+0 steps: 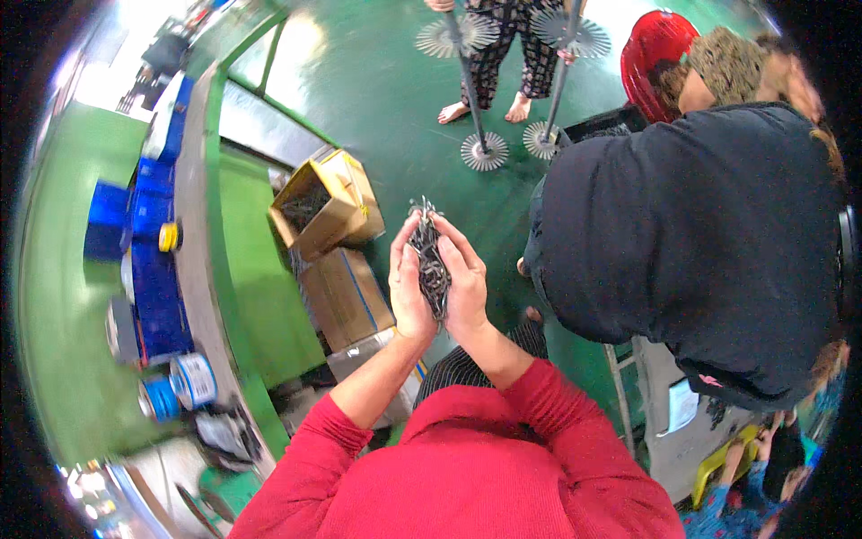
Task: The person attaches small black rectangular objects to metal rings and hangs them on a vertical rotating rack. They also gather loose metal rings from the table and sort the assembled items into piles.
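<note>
Cupping metal bits (433, 269) in left hand (409, 293) and right hand (466, 289), pressed together, perhaps risking spilling over their far edge by loosening.

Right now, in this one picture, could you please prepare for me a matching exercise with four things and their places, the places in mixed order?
Things
1. Dark metal pieces
2. Red tub
3. Open cardboard box
4. Small yellow roll

Places
A. Upper right of the picture
B. Far left of the picture
C. Cupped between the left hand and the right hand
D. Just left of the hands

Right pairs: 1-C, 2-A, 3-D, 4-B
</note>
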Motion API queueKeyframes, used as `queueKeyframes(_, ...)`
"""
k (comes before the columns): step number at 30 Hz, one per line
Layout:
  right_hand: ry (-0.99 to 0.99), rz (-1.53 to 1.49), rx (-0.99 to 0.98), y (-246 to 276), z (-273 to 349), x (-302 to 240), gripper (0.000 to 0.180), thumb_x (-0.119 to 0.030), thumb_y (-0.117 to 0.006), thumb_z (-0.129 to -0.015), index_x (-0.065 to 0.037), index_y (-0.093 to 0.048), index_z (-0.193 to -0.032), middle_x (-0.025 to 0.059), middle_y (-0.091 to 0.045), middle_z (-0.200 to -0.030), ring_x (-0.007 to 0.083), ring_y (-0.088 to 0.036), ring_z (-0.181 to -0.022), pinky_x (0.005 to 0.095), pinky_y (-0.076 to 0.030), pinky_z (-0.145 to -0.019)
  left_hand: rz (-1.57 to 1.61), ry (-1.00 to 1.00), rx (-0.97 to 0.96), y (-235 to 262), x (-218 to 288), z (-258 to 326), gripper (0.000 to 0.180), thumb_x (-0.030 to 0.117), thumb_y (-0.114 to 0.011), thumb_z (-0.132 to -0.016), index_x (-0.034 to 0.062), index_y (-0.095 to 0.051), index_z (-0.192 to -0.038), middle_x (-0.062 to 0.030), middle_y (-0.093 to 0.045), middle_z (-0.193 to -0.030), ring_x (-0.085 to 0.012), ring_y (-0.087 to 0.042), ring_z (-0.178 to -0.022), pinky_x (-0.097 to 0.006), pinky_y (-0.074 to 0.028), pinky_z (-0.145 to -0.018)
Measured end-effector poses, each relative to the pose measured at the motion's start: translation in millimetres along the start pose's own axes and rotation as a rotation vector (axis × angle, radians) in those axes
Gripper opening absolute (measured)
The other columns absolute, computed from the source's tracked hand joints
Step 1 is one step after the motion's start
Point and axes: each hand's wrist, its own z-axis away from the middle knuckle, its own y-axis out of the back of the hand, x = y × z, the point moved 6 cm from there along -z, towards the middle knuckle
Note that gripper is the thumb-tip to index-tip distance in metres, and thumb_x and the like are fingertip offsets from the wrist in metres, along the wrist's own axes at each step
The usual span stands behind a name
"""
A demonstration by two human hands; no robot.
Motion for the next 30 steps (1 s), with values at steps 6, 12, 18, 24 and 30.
queueKeyframes(6,0.18,-0.09,0.081,-8.9,-127.4,-17.5,0.028,-0.007,-0.049,-0.092,-0.001,-0.059,-0.117,0.0071,-0.058,-0.119,0.014,-0.053,-0.108,0.0266,-0.039,-0.096,-0.071,-0.012,-0.192,-43.8,-18.3,-134.0,0.046,0.03,-0.035,-0.096,0.0018,-0.04,-0.133,-0.0096,-0.044,-0.134,-0.0204,-0.043,-0.121,-0.034,-0.03,-0.105)
queueKeyframes(12,0.367,-0.11,0.301,23.5,-221.8,-57.6,0.028,-0.008,-0.049,-0.092,-0.002,-0.059,-0.117,0.0057,-0.058,-0.118,0.0132,-0.052,-0.107,0.0265,-0.039,-0.095,-0.128,0.096,-0.446,-116.2,-62.0,-232.7,0.047,0.033,-0.033,-0.098,0.0026,-0.039,-0.133,-0.0085,-0.045,-0.132,-0.0198,-0.042,-0.121,-0.034,-0.029,-0.105)
queueKeyframes(18,0.641,-0.21,0.497,71.7,-259.6,-121.5,0.027,-0.01,-0.051,-0.092,0.001,-0.059,-0.115,0.0056,-0.058,-0.116,0.0142,-0.052,-0.106,0.0281,-0.039,-0.096,0.071,0.295,-0.764,-215.2,-97.9,-264.0,0.038,0.024,-0.04,-0.097,0.0049,-0.046,-0.13,-0.0073,-0.047,-0.131,-0.0163,-0.044,-0.119,-0.031,-0.031,-0.103)
queueKeyframes(24,0.932,-0.106,0.801,153.0,-297.6,-189.4,0.028,-0.009,-0.051,-0.092,0.001,-0.059,-0.117,0.0066,-0.059,-0.115,0.013,-0.055,-0.102,0.0264,-0.041,-0.092,0.075,0.343,-1.059,-325.8,-174.1,-288.5,0.034,0.02,-0.04,-0.097,0.0031,-0.05,-0.125,-0.0075,-0.052,-0.126,-0.0163,-0.045,-0.118,-0.03,-0.03,-0.103)
queueKeyframes(30,0.964,-0.066,1.121,274.7,-322.9,-215.7,0.029,-0.013,-0.047,-0.092,0.001,-0.061,-0.113,0.0092,-0.062,-0.113,0.0163,-0.056,-0.102,0.0284,-0.042,-0.092,0.156,0.773,-1.09,-398.7,-292.9,-271.6,0.03,0.023,-0.046,-0.097,0.0062,-0.057,-0.119,-0.0016,-0.059,-0.112,-0.0091,-0.053,-0.101,-0.024,-0.041,-0.09)
